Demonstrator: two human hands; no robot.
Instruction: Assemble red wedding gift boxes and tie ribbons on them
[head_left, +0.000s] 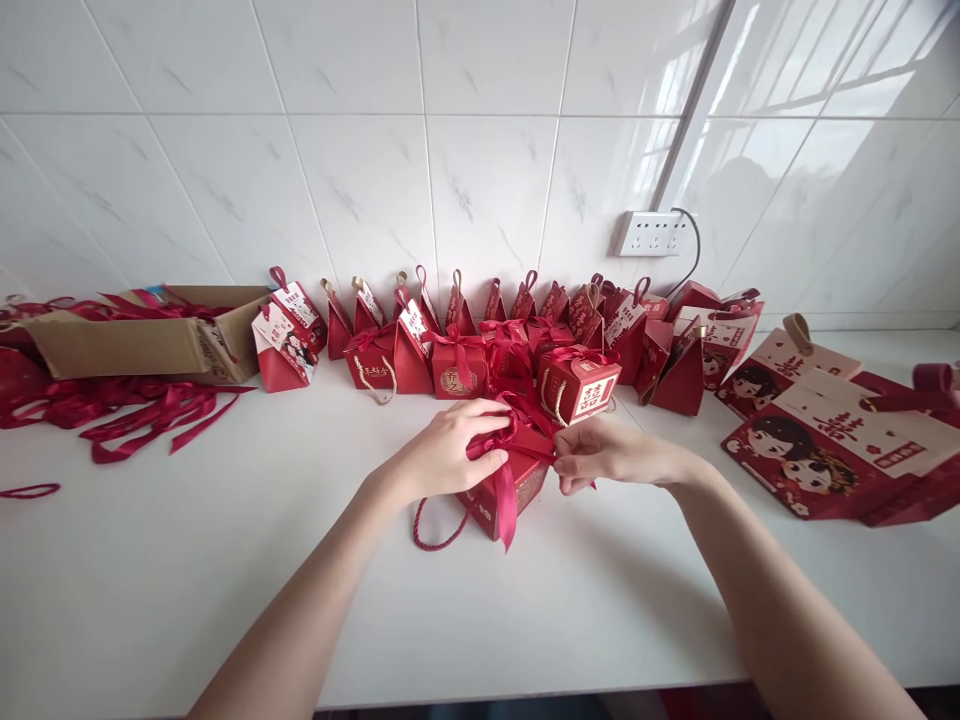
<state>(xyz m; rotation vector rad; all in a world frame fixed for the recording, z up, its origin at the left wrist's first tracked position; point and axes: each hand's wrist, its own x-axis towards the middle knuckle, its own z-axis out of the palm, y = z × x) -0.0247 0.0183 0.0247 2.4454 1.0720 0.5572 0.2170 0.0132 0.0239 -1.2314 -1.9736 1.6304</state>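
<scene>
A red gift box (531,482) stands on the white table between my hands, turned with one corner toward me. A shiny red ribbon (507,505) is gathered in a bow on its top, one tail hanging over the front corner. My left hand (450,447) closes thumb and fingers around the left of the bow. At the box's right side, my right hand (611,455) pinches a ribbon end pulled out sideways. A twisted red cord handle (436,546) loops from the box onto the table. My fingers hide part of the bow.
Several red gift boxes (456,372) stand in a row along the tiled wall. An open cardboard box (112,345) with red ribbons (142,418) is at left. Printed flattened-looking cartons (821,450) lie at right. A power socket (654,234) with a cable is on the wall.
</scene>
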